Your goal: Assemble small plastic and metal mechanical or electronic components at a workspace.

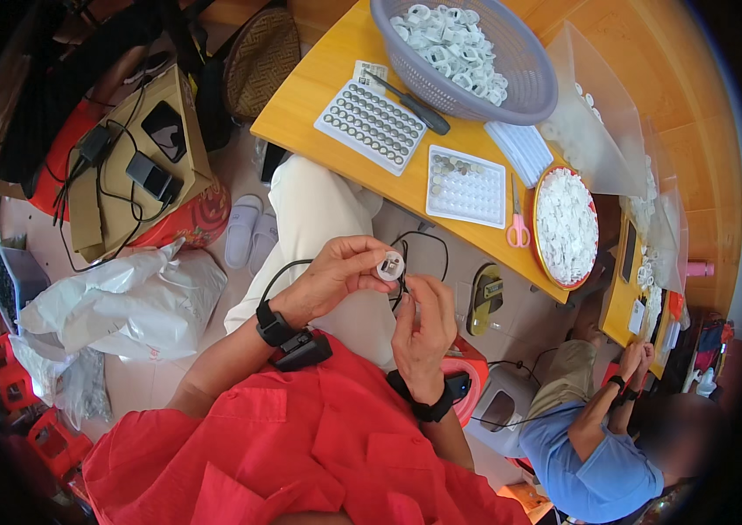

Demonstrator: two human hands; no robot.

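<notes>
The left hand (349,267) is pinching a small white round casing (390,266) between thumb and fingertips, in front of the body and above the lap. The right hand (423,328) is bending its thumb and forefinger close beside this casing; whether they are meeting or gripping something, I cannot tell.

In my judgement, the work on this piece is being only partly done, because the casing is showing its inside, with small metallic or dark parts. Many pieces seem to be waiting: white plastic rings (454,48) are filling a grey basket (529,98) on the bench (305,109), and small white parts (566,223) are filling a round bowl. One white tray is carrying rows of button cells (371,127), while in the second tray (480,210) loose cells are lying mostly toward the far side, so perhaps this one is being used up. No finished pile is showing itself clearly.

The right fingers are partly hiding a thin dark item near the casing, maybe a cable or a tool. The contents of the translucent bags (594,131) are looking hazy.
</notes>
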